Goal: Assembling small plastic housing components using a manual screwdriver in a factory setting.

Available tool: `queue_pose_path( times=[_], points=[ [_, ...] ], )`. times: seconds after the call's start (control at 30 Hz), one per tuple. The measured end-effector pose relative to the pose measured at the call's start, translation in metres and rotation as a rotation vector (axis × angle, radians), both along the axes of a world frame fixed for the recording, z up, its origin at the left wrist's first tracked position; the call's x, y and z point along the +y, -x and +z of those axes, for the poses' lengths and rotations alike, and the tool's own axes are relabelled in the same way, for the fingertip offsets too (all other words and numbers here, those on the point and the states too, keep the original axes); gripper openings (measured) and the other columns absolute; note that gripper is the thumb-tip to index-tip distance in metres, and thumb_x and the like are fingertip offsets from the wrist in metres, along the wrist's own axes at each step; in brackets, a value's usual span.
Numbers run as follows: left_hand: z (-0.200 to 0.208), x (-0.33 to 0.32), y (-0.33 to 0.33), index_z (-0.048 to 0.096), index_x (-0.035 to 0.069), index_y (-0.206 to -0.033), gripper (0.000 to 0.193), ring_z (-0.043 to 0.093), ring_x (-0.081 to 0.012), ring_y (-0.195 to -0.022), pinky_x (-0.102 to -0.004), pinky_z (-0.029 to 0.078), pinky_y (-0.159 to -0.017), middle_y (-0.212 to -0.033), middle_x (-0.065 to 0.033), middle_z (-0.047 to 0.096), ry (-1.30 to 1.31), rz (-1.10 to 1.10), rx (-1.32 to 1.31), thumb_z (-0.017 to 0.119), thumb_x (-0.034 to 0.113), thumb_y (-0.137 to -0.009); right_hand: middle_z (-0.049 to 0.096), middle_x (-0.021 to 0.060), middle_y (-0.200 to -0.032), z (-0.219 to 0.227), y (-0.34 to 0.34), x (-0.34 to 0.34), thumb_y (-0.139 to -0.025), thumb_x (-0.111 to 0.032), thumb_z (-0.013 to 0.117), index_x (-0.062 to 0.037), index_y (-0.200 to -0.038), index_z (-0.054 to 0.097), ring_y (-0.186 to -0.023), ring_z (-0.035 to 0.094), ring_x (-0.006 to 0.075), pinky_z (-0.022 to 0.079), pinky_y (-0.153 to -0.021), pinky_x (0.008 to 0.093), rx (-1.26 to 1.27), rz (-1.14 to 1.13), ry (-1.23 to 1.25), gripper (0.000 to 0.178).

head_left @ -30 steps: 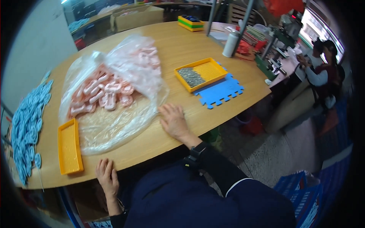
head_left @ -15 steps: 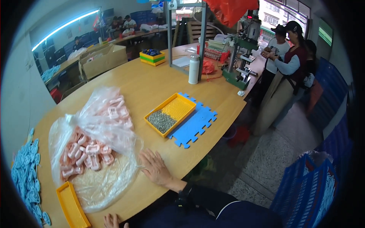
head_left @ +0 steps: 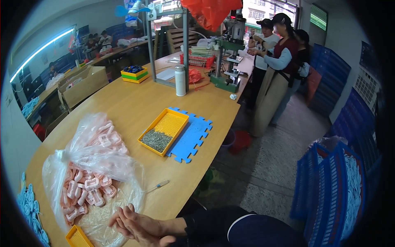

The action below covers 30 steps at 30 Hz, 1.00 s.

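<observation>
At the wearer's lower edge of view, the right hand [head_left: 138, 224] is bare, fingers partly extended, with no object visible in its grasp. The left hand cannot be told apart; it may be pressed against the right, so I cannot tell its state.

Just beside the right hand, a clear plastic bag [head_left: 109, 155] lies on a curved wooden table [head_left: 123, 99], its mouth turned toward the wearer, seemingly for easy reach. Pale pink plastic pieces [head_left: 95, 196] are heaped in that mouth, left of and beyond the hand. A small yellow tray [head_left: 78, 236] sits against the bag's near side, cut off below. A slim tool, perhaps a screwdriver [head_left: 159, 185], lies right of the bag, handle pointing away.

At far left is a tangle of light-blue cord loops [head_left: 29, 210]. Further in, a larger yellow tray [head_left: 170, 122] overlaps a blue foam mat [head_left: 191, 138], perhaps to stop sliding; its raised walls likely keep the small grey metal parts [head_left: 155, 140] together at its near end. Right, on the floor, stand blue crates [head_left: 306, 185].

Beyond are a white bottle [head_left: 180, 82], a green bench press [head_left: 227, 78] and a co-worker in a dark red top [head_left: 284, 53], standing near others.
</observation>
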<state>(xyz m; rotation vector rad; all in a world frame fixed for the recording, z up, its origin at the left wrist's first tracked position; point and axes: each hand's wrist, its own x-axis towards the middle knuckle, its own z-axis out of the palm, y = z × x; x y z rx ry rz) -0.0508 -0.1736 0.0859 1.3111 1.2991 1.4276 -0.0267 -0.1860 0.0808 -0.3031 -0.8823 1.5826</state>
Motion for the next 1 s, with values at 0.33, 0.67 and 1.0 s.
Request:
queue_pose_path(
  times=[0.33,0.67,1.0],
  points=[
    [-0.010,-0.003,0.069,-0.011,0.011,-0.149,0.110,0.031,-0.0478,-0.130,-0.0574,0.027,-0.106,-0.144,-0.0339,0.023,-0.953,-0.736,0.200,0.073,0.022,-0.079,0.061,0.0076,-0.082,0.035,-0.006,0.002,-0.094,-0.052,0.051,-0.0035,-0.096,0.062,-0.070,0.058,0.0150,0.049,-0.062,0.0295,-0.473,-0.482,-0.145,0.049],
    [0.023,0.012,0.082,0.068,-0.005,-0.091,0.064,0.059,-0.0287,-0.097,-0.0397,0.038,-0.096,-0.094,-0.0169,0.068,0.081,-1.304,-0.168,0.029,0.046,-0.101,0.067,0.0144,-0.100,0.015,-0.040,0.000,-0.090,-0.067,0.040,0.0014,-0.129,0.052,-0.102,0.062,0.0248,0.046,-0.092,0.0390,-0.399,-0.123,-0.375,0.080],
    [-0.224,0.077,0.315,0.052,-0.002,-0.126,0.049,0.060,-0.0343,-0.103,-0.0383,0.047,-0.092,-0.116,-0.0202,0.059,-0.859,-1.198,0.643,0.052,0.035,-0.094,0.066,0.0151,-0.101,-0.029,-0.011,-0.010,-0.098,-0.026,0.050,-0.0024,-0.102,0.067,-0.092,0.063,0.0212,0.050,-0.079,0.0303,-0.472,0.231,0.016,0.030]
  ],
)
